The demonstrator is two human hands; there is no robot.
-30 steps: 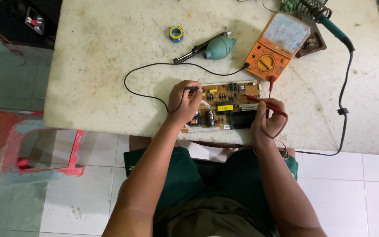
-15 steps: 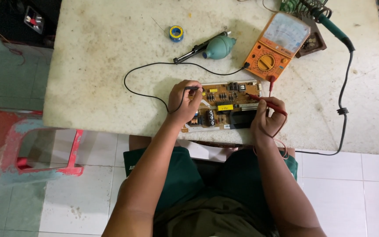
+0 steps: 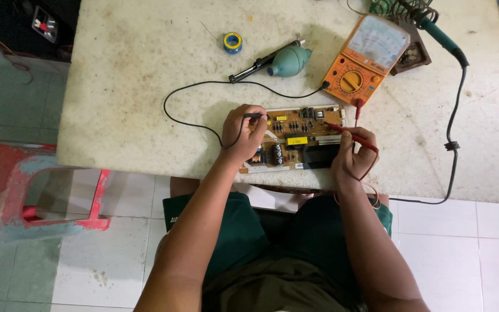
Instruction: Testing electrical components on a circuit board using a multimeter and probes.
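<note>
Your left hand point(image 3: 244, 136) hides the brown circuit board's point(image 3: 295, 138) left end; probe tips too small to tell.

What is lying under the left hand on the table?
The left hand holds a black probe over the circuit board's left end. The board parts beneath the palm are covered.

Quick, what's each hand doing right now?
Left hand: closed on the black probe, tip on the circuit board.
Right hand: closed on the red probe, tip on the same board.
</note>
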